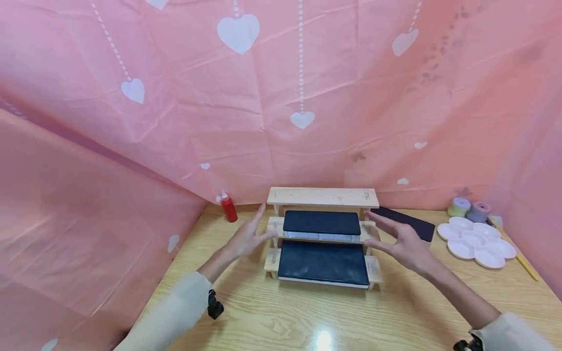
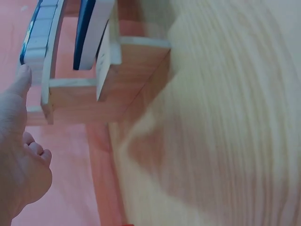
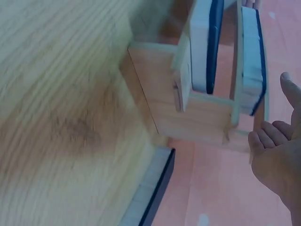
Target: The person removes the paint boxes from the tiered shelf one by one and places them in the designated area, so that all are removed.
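A three-step wooden rack (image 1: 322, 196) stands on the table, seen in all views. On its middle step lies a dark-topped box (image 1: 322, 223) with pale sides, and on the lowest step a larger dark-topped one (image 1: 324, 262). The left hand (image 1: 246, 239), fingers extended, is at the rack's left side; in the left wrist view its thumb reaches the end of the middle box (image 2: 36, 54). At the right side is the right hand (image 1: 406, 243), thumb and fingers spread. Neither hand holds anything; whether they touch the rack, I cannot tell.
A red bottle (image 1: 229, 208) stands left of the rack. Behind the right hand lies another dark-topped box (image 1: 406, 223). Farther right are two spools (image 1: 458, 207), a white flower-shaped palette (image 1: 475, 241) and a yellow stick (image 1: 522, 261). Pink cloth (image 1: 263, 97) hangs behind the table (image 1: 272, 312).
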Available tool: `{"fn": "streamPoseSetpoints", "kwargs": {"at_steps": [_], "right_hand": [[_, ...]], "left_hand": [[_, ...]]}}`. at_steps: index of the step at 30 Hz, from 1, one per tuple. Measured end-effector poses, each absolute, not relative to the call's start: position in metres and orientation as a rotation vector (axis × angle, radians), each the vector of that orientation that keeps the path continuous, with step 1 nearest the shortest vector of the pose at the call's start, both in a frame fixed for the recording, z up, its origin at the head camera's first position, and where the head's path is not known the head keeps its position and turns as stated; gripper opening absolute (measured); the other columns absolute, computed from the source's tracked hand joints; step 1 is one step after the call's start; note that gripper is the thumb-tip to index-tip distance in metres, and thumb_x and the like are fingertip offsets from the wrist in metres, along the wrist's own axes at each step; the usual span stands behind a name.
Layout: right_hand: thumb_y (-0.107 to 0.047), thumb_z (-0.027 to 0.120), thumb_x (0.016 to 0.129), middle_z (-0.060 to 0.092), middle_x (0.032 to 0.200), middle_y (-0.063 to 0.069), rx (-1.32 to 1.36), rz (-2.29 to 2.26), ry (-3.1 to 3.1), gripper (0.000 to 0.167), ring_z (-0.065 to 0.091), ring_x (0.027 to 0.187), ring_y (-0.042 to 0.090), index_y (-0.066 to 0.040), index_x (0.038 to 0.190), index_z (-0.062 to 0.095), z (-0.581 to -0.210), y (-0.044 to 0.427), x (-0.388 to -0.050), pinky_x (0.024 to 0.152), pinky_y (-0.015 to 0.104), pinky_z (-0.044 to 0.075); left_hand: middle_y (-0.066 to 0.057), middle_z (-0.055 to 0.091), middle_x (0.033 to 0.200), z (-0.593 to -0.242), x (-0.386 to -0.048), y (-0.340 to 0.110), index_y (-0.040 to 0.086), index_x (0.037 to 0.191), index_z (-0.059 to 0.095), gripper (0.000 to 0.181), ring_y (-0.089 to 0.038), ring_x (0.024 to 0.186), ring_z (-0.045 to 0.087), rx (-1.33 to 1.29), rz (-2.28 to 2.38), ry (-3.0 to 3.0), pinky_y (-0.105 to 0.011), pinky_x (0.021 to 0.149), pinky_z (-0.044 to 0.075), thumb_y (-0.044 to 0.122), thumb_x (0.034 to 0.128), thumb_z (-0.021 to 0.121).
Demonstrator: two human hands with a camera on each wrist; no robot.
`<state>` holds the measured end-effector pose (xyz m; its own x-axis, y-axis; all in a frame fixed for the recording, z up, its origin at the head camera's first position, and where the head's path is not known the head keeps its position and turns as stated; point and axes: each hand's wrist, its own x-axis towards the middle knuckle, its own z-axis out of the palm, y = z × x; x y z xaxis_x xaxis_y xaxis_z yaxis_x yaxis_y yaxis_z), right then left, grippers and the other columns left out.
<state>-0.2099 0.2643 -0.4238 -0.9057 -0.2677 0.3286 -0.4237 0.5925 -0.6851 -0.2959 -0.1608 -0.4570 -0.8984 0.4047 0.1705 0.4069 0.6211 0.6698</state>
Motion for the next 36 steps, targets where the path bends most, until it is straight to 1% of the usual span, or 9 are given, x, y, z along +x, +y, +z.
{"fn": "streamPoseSetpoints", "kwargs": {"at_steps": [3, 5, 9, 14, 19, 21, 23, 28, 36], "right_hand": [[-0.029, 0.082, 0.096, 0.058, 0.153, 0.016, 0.569, 1.255, -2.634, 0.076, 0.052, 0.141, 0.046, -0.011, 0.161, 0.047, -0.429, 0.255, -0.213, 0.094, 0.009, 0.044], [-0.027, 0.083, 0.096, 0.06, 0.149, 0.02, 0.554, 1.281, -2.626, 0.076, 0.054, 0.139, 0.046, -0.01, 0.161, 0.047, -0.432, 0.25, -0.216, 0.087, 0.015, 0.051], [-0.023, 0.083, 0.096, 0.054, 0.151, 0.028, 0.526, 1.361, -2.594, 0.076, 0.058, 0.134, 0.046, -0.006, 0.16, 0.046, -0.436, 0.24, -0.221, 0.086, 0.03, 0.062], [-0.024, 0.083, 0.095, 0.045, 0.158, 0.031, 0.482, 1.362, -2.585, 0.08, 0.056, 0.136, 0.046, -0.006, 0.162, 0.043, -0.439, 0.231, -0.228, 0.095, 0.046, 0.057], [-0.026, 0.085, 0.094, 0.052, 0.15, 0.034, 0.456, 1.259, -2.603, 0.08, 0.061, 0.13, 0.046, -0.003, 0.16, 0.045, -0.439, 0.226, -0.232, 0.099, 0.054, 0.053], [-0.027, 0.085, 0.093, 0.059, 0.144, 0.033, 0.444, 1.218, -2.612, 0.08, 0.067, 0.123, 0.044, -0.003, 0.159, 0.047, -0.439, 0.225, -0.232, 0.101, 0.054, 0.055], [-0.026, 0.086, 0.093, 0.061, 0.141, 0.033, 0.436, 1.193, -2.612, 0.078, 0.067, 0.122, 0.043, -0.002, 0.158, 0.049, -0.44, 0.225, -0.233, 0.099, 0.055, 0.056], [-0.019, 0.086, 0.092, 0.054, 0.15, 0.032, 0.438, 1.226, -2.597, 0.076, 0.058, 0.134, 0.048, 0.0, 0.156, 0.049, -0.444, 0.226, -0.234, 0.105, 0.054, 0.05], [-0.017, 0.09, 0.087, 0.052, 0.153, 0.027, 0.494, 1.304, -2.544, 0.079, 0.053, 0.137, 0.051, 0.002, 0.154, 0.051, -0.445, 0.228, -0.234, 0.109, 0.048, 0.046]], "left_hand": [[-0.015, 0.021, 0.174, -0.462, -0.293, -0.158, 0.007, 0.171, 0.013, 0.102, -0.04, 0.154, 0.036, -0.744, -1.131, -2.796, -0.054, 0.123, 0.033, 0.041, 0.0991, 0.077], [-0.017, 0.025, 0.172, -0.465, -0.291, -0.157, 0.002, 0.169, 0.017, 0.098, -0.04, 0.152, 0.039, -0.768, -1.107, -2.782, -0.053, 0.122, 0.035, 0.038, 0.0998, 0.077], [-0.016, 0.034, 0.169, -0.47, -0.29, -0.153, 0.003, 0.168, 0.023, 0.091, -0.036, 0.152, 0.041, -0.784, -1.077, -2.766, -0.049, 0.119, 0.04, 0.035, 0.1008, 0.076], [-0.015, 0.04, 0.167, -0.473, -0.287, -0.148, 0.007, 0.169, 0.026, 0.086, -0.035, 0.151, 0.043, -0.772, -1.065, -2.761, -0.049, 0.118, 0.042, 0.034, 0.102, 0.074], [-0.015, 0.039, 0.167, -0.474, -0.286, -0.146, 0.006, 0.168, 0.027, 0.081, -0.034, 0.151, 0.043, -0.767, -1.026, -2.756, -0.049, 0.117, 0.042, 0.031, 0.1045, 0.071], [-0.015, 0.037, 0.168, -0.474, -0.286, -0.146, 0.004, 0.167, 0.029, 0.078, -0.034, 0.151, 0.042, -0.773, -1.01, -2.75, -0.048, 0.117, 0.042, 0.029, 0.1053, 0.07], [-0.016, 0.037, 0.168, -0.474, -0.285, -0.145, 0.003, 0.166, 0.03, 0.077, -0.035, 0.151, 0.041, -0.783, -0.995, -2.743, -0.049, 0.118, 0.042, 0.029, 0.1057, 0.069], [-0.017, 0.038, 0.167, -0.473, -0.285, -0.145, 0.002, 0.166, 0.031, 0.075, -0.038, 0.151, 0.042, -0.804, -0.948, -2.735, -0.05, 0.119, 0.04, 0.029, 0.106, 0.068], [-0.014, 0.038, 0.168, -0.47, -0.285, -0.145, 0.007, 0.167, 0.033, 0.075, -0.036, 0.152, 0.041, -0.761, -0.937, -2.777, -0.052, 0.119, 0.04, 0.032, 0.1061, 0.068]]}}
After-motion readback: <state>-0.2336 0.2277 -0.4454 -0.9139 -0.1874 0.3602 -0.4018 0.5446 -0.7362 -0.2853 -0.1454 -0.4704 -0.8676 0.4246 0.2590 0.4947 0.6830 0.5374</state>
